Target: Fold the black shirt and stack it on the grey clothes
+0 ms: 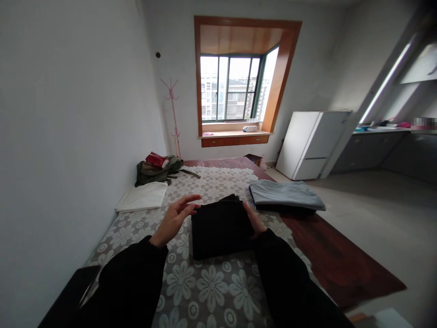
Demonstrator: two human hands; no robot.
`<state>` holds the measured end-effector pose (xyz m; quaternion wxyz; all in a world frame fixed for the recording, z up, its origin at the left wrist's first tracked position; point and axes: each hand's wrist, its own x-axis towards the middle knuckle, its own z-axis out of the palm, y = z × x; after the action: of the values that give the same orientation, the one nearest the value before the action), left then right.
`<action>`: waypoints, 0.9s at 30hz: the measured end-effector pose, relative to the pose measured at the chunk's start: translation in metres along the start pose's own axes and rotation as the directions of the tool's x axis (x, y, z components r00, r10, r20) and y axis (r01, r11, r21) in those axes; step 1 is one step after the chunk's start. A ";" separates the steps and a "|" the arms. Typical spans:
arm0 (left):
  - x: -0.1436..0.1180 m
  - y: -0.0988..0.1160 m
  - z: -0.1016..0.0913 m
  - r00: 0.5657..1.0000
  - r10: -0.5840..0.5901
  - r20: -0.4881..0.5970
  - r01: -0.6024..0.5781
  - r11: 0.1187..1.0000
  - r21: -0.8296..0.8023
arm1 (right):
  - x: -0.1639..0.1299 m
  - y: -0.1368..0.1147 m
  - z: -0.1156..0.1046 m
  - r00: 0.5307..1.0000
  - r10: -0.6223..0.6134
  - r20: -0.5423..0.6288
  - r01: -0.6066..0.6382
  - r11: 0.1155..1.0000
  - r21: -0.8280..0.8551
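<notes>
A folded black garment (221,230), thick cloth in a rough rectangle, lies on a flowered lace tablecloth (211,284) in front of me. At its upper left edge my left hand (175,218) is open, with fingers apart and pointing right; the fingertips come close to the cloth. My right hand (254,219) is at the garment's right edge, with its fingers along that side, gripping it; the thumb is hidden. Right of the garment lies a pile of folded clothes (287,193), grey-blue on top and black underneath.
Along the left wall lie a folded white cloth (143,197) and a dark green backpack (155,172) with a red packet (157,159) on it. The dark red tabletop (337,255) shows at the right. Beyond stand a pink coat stand (174,114) and a white fridge (312,143).
</notes>
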<state>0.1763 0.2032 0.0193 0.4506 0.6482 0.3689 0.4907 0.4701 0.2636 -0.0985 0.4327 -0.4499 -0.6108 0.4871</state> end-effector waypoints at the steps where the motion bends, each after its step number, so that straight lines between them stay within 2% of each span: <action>1: 0.002 -0.016 0.001 1.000 -0.016 -0.009 0.016 0.999 0.045 | 0.003 0.004 -0.004 0.999 0.030 -0.019 -0.030 0.999 0.030; 3: 0.000 -0.048 0.004 0.999 -0.020 -0.036 0.025 0.989 0.147 | 0.008 0.009 -0.010 0.996 0.082 -0.042 -0.078 0.992 0.096; 5: -0.005 -0.076 0.007 1.000 0.014 -0.027 -0.006 0.961 0.276 | 0.011 0.010 -0.017 0.994 0.062 -0.095 -0.058 0.997 0.049; 8: -0.017 -0.108 0.015 0.991 0.056 0.119 -0.109 0.854 0.508 | 0.010 0.007 -0.031 0.992 0.003 -0.130 -0.019 0.993 -0.119; 10: -0.023 -0.122 0.019 0.971 0.023 0.236 -0.175 0.742 0.647 | 0.005 0.006 -0.041 0.992 -0.029 -0.119 -0.005 0.960 -0.279; 12: -0.027 -0.130 0.022 0.950 -0.024 0.310 -0.224 0.640 0.735 | -0.001 0.009 -0.048 0.994 -0.033 -0.101 -0.017 0.886 -0.464; 14: -0.028 -0.135 0.024 0.937 -0.053 0.346 -0.254 0.578 0.775 | -0.006 0.014 -0.050 0.995 -0.001 -0.101 -0.063 0.775 -0.629; 17: -0.029 -0.137 0.023 0.934 -0.063 0.351 -0.265 0.534 0.803 | -0.012 0.020 -0.046 0.982 0.086 -0.167 -0.185 0.585 -0.789; 20: -0.030 -0.141 0.021 0.942 -0.049 0.331 -0.261 0.513 0.818 | -0.016 0.022 -0.041 0.955 0.132 -0.264 -0.295 0.427 -0.855; 24: -0.032 -0.145 0.020 0.960 -0.019 0.279 -0.234 0.490 0.840 | -0.022 0.026 -0.040 0.931 0.113 -0.346 -0.364 0.319 -0.875; 27: -0.034 -0.146 0.021 0.963 -0.001 0.269 -0.237 0.464 0.854 | -0.023 0.028 -0.044 0.919 0.156 -0.363 -0.394 0.296 -0.870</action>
<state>0.1827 0.2141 -0.1314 0.0580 0.8634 0.4668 0.1825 0.5212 0.2541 -0.1217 0.0699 -0.7610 -0.6413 0.0694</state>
